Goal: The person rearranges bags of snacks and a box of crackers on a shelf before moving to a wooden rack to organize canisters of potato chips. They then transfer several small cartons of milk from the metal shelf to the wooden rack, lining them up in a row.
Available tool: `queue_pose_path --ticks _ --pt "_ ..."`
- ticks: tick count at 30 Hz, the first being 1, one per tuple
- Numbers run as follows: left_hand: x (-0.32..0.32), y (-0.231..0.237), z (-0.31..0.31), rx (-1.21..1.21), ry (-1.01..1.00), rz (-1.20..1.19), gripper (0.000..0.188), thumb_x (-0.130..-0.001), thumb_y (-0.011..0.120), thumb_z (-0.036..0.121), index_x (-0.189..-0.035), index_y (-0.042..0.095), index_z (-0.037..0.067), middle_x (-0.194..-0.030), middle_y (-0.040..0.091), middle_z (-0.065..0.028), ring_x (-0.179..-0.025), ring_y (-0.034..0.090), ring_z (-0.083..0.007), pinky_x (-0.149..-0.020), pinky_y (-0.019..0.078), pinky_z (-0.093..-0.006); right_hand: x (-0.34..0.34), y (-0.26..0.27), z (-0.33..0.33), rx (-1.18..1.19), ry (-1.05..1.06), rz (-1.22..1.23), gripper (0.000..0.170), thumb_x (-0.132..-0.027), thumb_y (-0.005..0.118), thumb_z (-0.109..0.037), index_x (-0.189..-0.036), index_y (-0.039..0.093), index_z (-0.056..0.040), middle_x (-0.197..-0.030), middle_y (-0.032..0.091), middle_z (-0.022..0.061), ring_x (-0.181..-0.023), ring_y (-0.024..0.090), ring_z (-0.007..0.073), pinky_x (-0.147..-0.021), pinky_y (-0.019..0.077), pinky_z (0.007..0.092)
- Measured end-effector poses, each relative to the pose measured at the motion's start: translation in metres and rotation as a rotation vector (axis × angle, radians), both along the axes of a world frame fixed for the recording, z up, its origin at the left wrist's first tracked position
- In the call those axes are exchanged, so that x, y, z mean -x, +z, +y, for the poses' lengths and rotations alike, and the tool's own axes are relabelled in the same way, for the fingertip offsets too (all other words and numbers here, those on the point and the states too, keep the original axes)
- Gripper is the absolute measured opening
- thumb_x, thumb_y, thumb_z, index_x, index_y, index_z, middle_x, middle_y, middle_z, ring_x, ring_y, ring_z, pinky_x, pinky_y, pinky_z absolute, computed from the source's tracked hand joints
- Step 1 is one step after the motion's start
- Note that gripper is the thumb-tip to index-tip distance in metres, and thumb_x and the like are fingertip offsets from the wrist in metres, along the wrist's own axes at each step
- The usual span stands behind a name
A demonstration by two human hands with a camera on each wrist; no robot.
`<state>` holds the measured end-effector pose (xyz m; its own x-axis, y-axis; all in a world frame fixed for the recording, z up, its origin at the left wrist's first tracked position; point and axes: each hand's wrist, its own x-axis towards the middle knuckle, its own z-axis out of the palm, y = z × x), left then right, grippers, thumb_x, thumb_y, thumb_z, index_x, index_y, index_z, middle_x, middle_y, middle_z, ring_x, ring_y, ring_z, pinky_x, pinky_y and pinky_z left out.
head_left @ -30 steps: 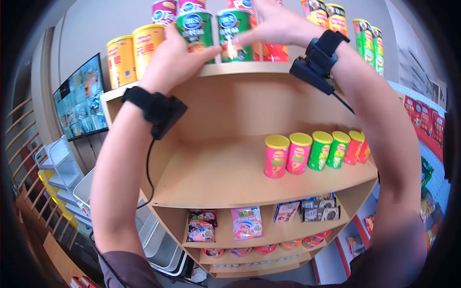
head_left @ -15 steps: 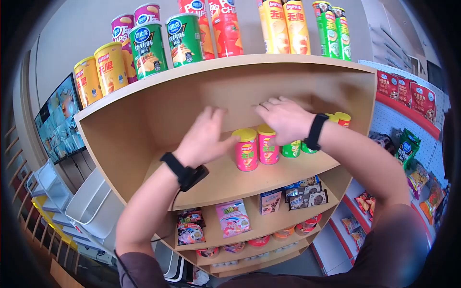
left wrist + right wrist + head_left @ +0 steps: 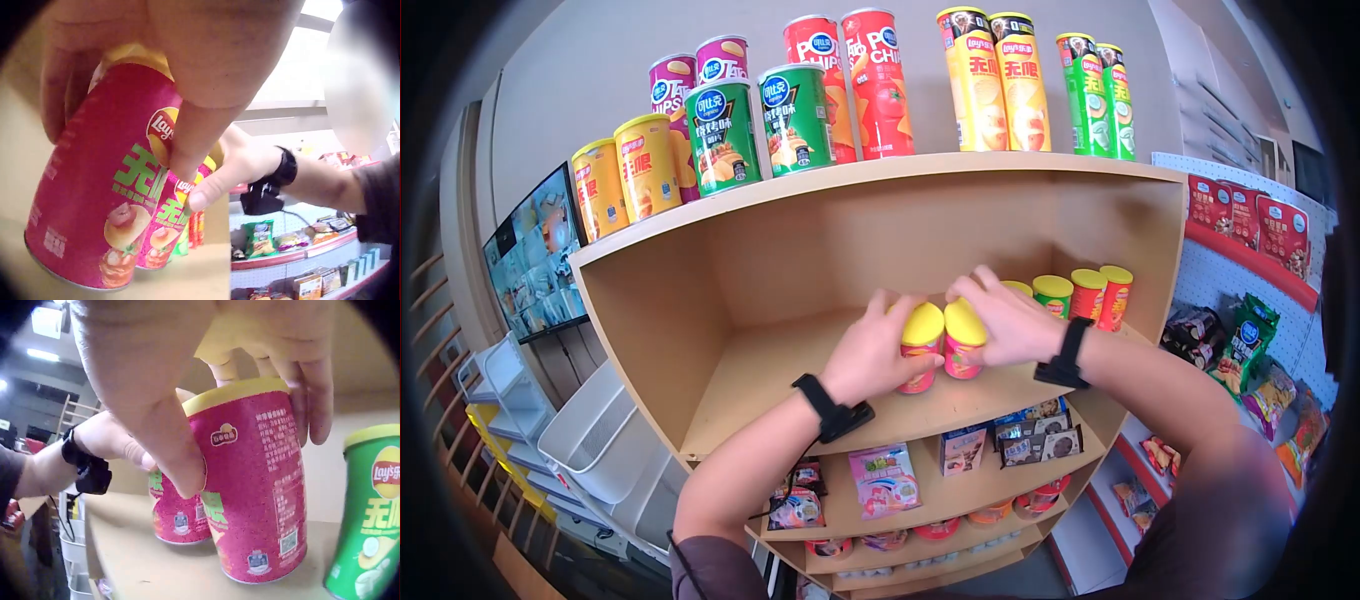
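Note:
Two pink Lay's chip cans with yellow lids stand side by side on the upper inner shelf. My left hand grips the left pink can, thumb in front and fingers round the far side near the lid. The right pink can is held by my right hand in the same way. Both cans lean a little, their lids close together in the head view. To the right, a green can and red cans stand in line, partly behind my right hand.
Along the shelf top stand yellow cans, green cans, tall red cans and other tubes. Lower shelves hold a pink snack bag and boxes. White bins are at the left, a pegboard rack at the right.
My hands came down from the green cans on the shelf top, passed loosely over the pink cans, and now grip one each. The pink cans have gone from upright to slightly tilted.

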<state>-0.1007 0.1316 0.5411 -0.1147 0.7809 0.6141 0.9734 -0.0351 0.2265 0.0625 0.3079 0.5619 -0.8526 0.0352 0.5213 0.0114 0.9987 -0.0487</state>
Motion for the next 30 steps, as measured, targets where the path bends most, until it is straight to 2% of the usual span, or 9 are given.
queue_pose_path --ticks 6,8,10,11,13,15,18,24,30 --pt "-0.049 0.1 -0.064 -0.482 -0.203 0.139 0.087 -0.069 0.096 0.025 -0.139 0.05 -0.001 -0.125 0.062 -0.0149 -0.117 0.063 -0.0244 -0.099 0.0527 -0.0374 -0.053 0.087 -0.037 -0.3 0.369 0.601 0.062 -0.072 0.086 -0.022 -0.124 0.056 -0.0055 -0.112 0.06 0.0154 -0.09 0.068 0.0329 -0.083 0.0563 0.0396" --pt "-0.062 0.134 -0.068 -0.57 -0.296 0.082 0.087 -0.071 0.095 0.026 -0.139 0.05 -0.002 -0.127 0.063 -0.0132 -0.116 0.065 -0.021 -0.097 0.0547 -0.0349 -0.063 0.12 -0.053 0.14 0.493 0.528 0.058 -0.084 0.082 -0.015 -0.133 0.054 -0.0036 -0.129 0.061 0.0084 -0.12 0.06 0.0189 -0.102 0.05 0.0346" --pt "-0.073 0.174 -0.064 -0.551 -0.412 0.033 0.083 -0.072 0.095 0.024 -0.137 0.05 -0.003 -0.122 0.066 -0.0137 -0.109 0.068 -0.0195 -0.092 0.0571 -0.033 -0.063 0.16 -0.046 0.114 0.505 0.6 0.069 -0.08 0.085 -0.026 -0.134 0.052 0.0022 -0.116 0.069 0.0143 -0.103 0.071 0.0194 -0.085 0.0589 0.0313" --pt "-0.074 0.194 -0.058 -0.534 -0.369 0.088 0.078 -0.076 0.092 0.032 -0.134 0.053 -0.003 -0.116 0.069 -0.0141 -0.102 0.071 -0.02 -0.085 0.0598 -0.0325 -0.058 0.175 -0.04 0.181 0.516 0.611 0.063 -0.088 0.081 -0.02 -0.137 0.049 0.0022 -0.126 0.065 0.012 -0.112 0.067 0.0191 -0.098 0.0545 0.0344" --pt "-0.098 0.204 -0.055 -0.613 -0.246 -0.049 0.098 -0.08 0.086 0.033 -0.145 0.032 -0.018 -0.125 0.061 -0.0293 -0.118 0.063 -0.0309 -0.098 0.0536 -0.0368 -0.055 0.189 -0.047 0.208 0.627 0.766 0.052 -0.08 0.084 -0.014 -0.121 0.058 0.0031 -0.105 0.069 0.0117 -0.104 0.065 0.0162 -0.088 0.0554 0.0323" --pt "-0.071 0.228 -0.034 -0.588 -0.018 0.049 0.096 -0.08 0.087 0.035 -0.142 0.035 -0.017 -0.121 0.064 -0.0268 -0.113 0.065 -0.0302 -0.093 0.0552 -0.0362 -0.05 0.206 -0.036 0.171 0.476 0.757 0.053 -0.08 0.085 -0.013 -0.121 0.057 0.0038 -0.108 0.068 0.0103 -0.105 0.065 0.0168 -0.089 0.0556 0.0325" --pt "-0.043 0.239 -0.007 -0.546 0.041 0.092 0.087 -0.078 0.087 0.044 -0.131 0.047 -0.013 -0.113 0.068 -0.0221 -0.101 0.071 -0.026 -0.082 0.0592 -0.0339 -0.031 0.208 -0.024 0.023 0.055 0.819 0.053 -0.08 0.085 -0.013 -0.121 0.057 0.0036 -0.109 0.068 0.0107 -0.102 0.067 0.0192 -0.09 0.0553 0.0311" --pt "-0.021 0.232 0.016 -0.514 0.143 0.048 0.105 -0.065 0.091 0.059 -0.123 0.046 -0.016 -0.107 0.071 -0.0252 -0.096 0.074 -0.0276 -0.073 0.0619 -0.0359 0.005 0.202 0.019 0.253 0.095 0.698 0.086 -0.079 0.087 -0.026 -0.143 0.04 0.0076 -0.118 0.068 0.0173 -0.102 0.072 0.0203 -0.085 0.0603 0.0336" --pt "-0.029 0.203 0.015 -0.5 0.088 0.079 0.097 -0.075 0.091 0.041 -0.133 0.034 -0.012 -0.112 0.07 -0.0227 -0.097 0.073 -0.025 -0.078 0.0622 -0.0342 -0.003 0.186 0.02 0.403 0.237 0.482 0.103 -0.08 0.088 -0.022 -0.155 0.02 0.0 -0.127 0.065 0.0179 -0.112 0.068 0.0201 -0.094 0.0578 0.034"
